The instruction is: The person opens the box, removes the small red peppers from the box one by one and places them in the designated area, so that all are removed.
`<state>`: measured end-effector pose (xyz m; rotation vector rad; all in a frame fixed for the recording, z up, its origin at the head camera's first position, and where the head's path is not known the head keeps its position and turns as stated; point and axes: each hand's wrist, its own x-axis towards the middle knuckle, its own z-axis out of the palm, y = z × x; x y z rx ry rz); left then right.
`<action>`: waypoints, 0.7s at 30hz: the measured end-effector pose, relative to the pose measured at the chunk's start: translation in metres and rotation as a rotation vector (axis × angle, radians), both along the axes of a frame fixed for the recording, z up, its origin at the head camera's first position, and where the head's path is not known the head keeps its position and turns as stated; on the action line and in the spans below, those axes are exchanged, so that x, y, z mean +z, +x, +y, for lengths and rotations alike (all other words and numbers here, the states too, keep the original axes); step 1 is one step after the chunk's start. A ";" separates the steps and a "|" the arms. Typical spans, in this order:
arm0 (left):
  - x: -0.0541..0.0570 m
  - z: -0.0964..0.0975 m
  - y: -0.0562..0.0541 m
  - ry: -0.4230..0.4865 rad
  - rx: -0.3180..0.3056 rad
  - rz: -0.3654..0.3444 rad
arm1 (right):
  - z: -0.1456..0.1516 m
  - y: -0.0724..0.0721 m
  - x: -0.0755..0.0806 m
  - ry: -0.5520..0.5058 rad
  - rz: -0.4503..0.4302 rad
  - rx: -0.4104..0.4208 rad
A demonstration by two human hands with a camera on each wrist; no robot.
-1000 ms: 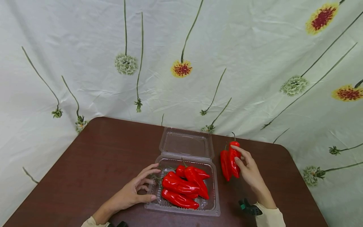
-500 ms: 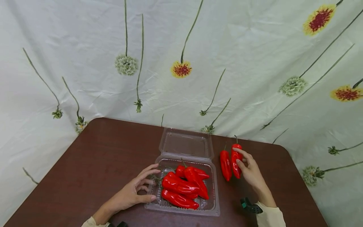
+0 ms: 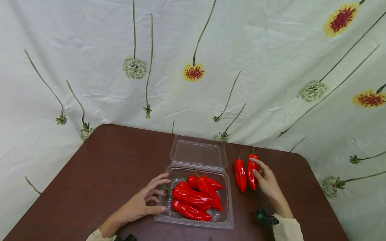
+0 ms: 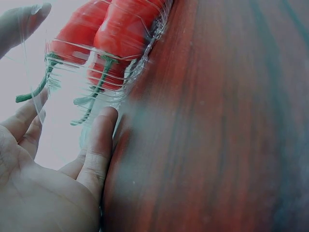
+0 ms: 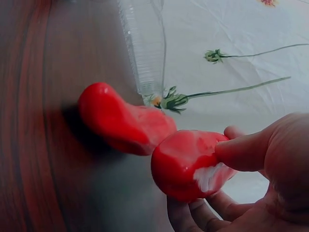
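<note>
I judged the work partway along: at least four red peppers (image 3: 191,195) lay heaped in the clear box (image 3: 230,204), two others were outside it, and the lid (image 3: 199,152) was folded back, open; that pair and the lid seemed to me what remained. The right hand (image 3: 268,180) grasped the outer pepper (image 3: 251,177) between thumb and fingers, right of the box; whether it was off the table (image 3: 126,160) I couldn't tell. The inner pepper (image 3: 240,175) lay untouched just beside it. The left hand (image 3: 140,204) was relaxed, fingers spread at the box's left edge, gripping nothing I could see. The outer pepper looked plump, tapered and glossy, green-stemmed, with a pale glare on its skin.
</note>
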<state>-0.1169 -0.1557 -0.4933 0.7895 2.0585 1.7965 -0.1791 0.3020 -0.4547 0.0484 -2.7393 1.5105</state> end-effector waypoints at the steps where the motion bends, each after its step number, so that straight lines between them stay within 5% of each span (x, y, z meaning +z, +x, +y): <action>1: 0.000 0.000 0.000 0.001 0.000 0.000 | 0.001 0.000 -0.001 -0.003 -0.007 0.000; 21: -0.001 0.000 -0.001 0.011 -0.003 -0.003 | 0.003 -0.002 -0.013 0.012 -0.087 -0.077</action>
